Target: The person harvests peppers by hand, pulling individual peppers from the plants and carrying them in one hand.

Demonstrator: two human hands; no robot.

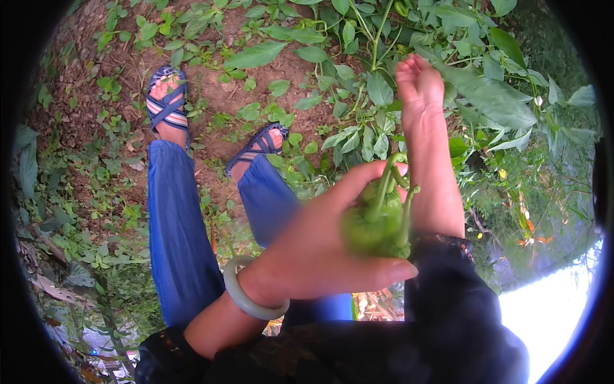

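Observation:
My left hand [313, 237], with a pale bangle [246, 294] at its wrist, is wrapped round several green peppers [380, 221]. Their curved stems stick up between the fingers and thumb, and the hand and peppers are partly blurred. My right hand [420, 82] reaches forward past them into a leafy pepper plant [377, 83]. Its fingers are curled together among the leaves; whatever they hold, if anything, cannot be made out. A broad green leaf [489, 99], smeared by motion, lies just right of that hand.
My feet, in strapped blue sandals [168, 102], stand on brown soil [217, 38] dotted with low weeds. Blue trousers [179, 230] cover my legs. Dense foliage [511, 153] fills the right side, and a bright white patch [550, 320] shows at the lower right.

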